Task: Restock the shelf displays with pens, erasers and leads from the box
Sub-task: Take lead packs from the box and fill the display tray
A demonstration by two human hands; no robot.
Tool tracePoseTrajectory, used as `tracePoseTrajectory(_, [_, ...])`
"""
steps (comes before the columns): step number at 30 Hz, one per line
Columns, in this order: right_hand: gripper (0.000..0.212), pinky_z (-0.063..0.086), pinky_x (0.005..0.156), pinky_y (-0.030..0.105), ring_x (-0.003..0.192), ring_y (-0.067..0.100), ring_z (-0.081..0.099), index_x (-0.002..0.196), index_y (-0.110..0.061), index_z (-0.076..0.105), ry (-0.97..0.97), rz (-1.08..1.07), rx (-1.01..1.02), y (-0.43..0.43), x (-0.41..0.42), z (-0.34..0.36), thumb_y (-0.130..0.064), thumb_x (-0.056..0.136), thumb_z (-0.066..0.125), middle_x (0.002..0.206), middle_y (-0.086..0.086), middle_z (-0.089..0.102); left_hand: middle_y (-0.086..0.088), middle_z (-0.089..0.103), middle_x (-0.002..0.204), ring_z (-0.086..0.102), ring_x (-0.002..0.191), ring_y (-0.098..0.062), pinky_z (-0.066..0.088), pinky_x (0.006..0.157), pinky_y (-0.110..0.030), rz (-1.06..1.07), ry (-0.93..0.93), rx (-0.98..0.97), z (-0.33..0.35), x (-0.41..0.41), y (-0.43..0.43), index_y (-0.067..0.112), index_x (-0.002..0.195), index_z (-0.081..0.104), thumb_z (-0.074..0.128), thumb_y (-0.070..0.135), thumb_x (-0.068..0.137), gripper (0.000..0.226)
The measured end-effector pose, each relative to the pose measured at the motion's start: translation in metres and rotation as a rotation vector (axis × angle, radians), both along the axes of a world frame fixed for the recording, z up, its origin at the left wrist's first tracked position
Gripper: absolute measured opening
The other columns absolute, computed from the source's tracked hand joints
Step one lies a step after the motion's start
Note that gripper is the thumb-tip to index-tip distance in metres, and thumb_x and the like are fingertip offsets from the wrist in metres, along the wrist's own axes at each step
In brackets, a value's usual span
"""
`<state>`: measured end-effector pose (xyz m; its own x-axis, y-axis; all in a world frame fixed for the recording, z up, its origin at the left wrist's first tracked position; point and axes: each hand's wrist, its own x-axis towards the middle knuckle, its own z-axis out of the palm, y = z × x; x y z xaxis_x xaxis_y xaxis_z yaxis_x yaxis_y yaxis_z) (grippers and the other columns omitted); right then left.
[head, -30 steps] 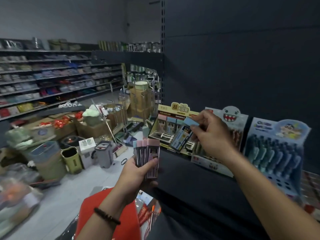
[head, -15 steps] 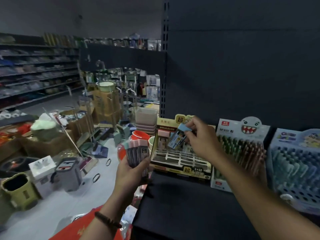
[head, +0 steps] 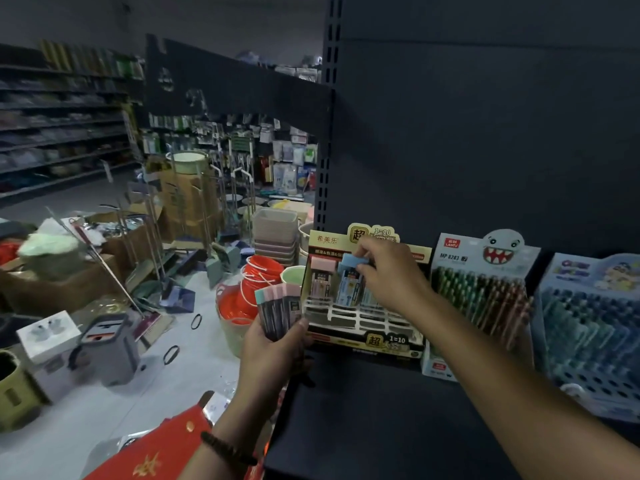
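A shop: long stocked shelves (head: 62, 133), goods in boxes (head: 52, 282) on the floor, and pen displays (head: 481, 289) on a dark shelf (head: 381, 410).

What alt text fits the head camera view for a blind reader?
A person's right hand holds a blue-capped lead case at the back of a yellow display box on a dark shelf. The left hand holds more cases; pen displays stand to the right.
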<state>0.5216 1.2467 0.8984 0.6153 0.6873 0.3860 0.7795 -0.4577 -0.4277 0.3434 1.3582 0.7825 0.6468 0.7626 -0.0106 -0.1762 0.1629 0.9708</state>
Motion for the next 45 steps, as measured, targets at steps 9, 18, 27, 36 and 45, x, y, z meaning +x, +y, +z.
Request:
tracePoseTrajectory(9, [0.012,0.053,0.073,0.026,0.092,0.012,0.057,0.107,-0.017,0.078,-0.287,-0.062,-0.126,0.005,-0.003,-0.018,-0.018,0.099,0.07,0.101,-0.007,0.054,-0.019,0.078,0.095,0.076,0.082,-0.039,0.065,0.07,-0.058,0.074,-0.042,0.015,0.02,-0.011,-0.005,0.015,0.116,0.068,0.075,0.016,0.097,0.021])
tracePoseTrajectory(18, [0.035,0.054,0.081,0.023,0.097,-0.001,0.064,0.132,-0.033,0.072,0.146,0.306,0.174,-0.007,-0.027,0.02,-0.041,0.098,0.073,0.115,-0.016,0.069,-0.025,0.075,0.119,0.076,0.104,-0.04,0.064,0.067,-0.043,-0.25,-0.206,-0.138,0.057,-0.016,-0.01,0.01,0.132,0.061,0.063,0.017,0.102,0.031])
tracePoseTrajectory(27, [0.018,0.065,0.078,0.051,0.087,0.025,0.076,0.107,-0.028,0.079,0.387,0.415,0.224,-0.002,-0.017,0.023,-0.019,0.091,0.083,0.097,-0.001,0.079,-0.019,0.077,0.114,0.078,0.092,-0.034,0.062,0.062,-0.038,-0.255,-0.193,-0.152,0.06,-0.015,-0.01,0.011,0.131,0.062,0.064,0.02,0.102,0.031])
tracePoseTrajectory(36, [0.012,0.06,0.071,0.033,0.08,0.005,0.07,0.087,-0.028,0.07,0.13,0.2,0.347,0.008,-0.007,0.012,-0.028,0.096,0.078,0.088,-0.014,0.074,-0.015,0.08,0.104,0.08,0.092,-0.031,0.063,0.062,-0.039,0.091,-0.044,-0.023,0.036,-0.017,0.006,0.014,0.125,0.067,0.062,0.021,0.106,0.021])
tracePoseTrajectory(45, [0.007,0.058,0.085,0.039,0.089,0.009,0.067,0.093,-0.023,0.074,0.007,0.166,0.209,0.021,-0.008,-0.007,-0.019,0.097,0.076,0.089,-0.014,0.072,-0.01,0.081,0.105,0.08,0.089,-0.03,0.065,0.065,-0.04,0.076,-0.001,0.018,0.032,-0.012,0.005,0.016,0.125,0.066,0.064,0.022,0.105,0.021])
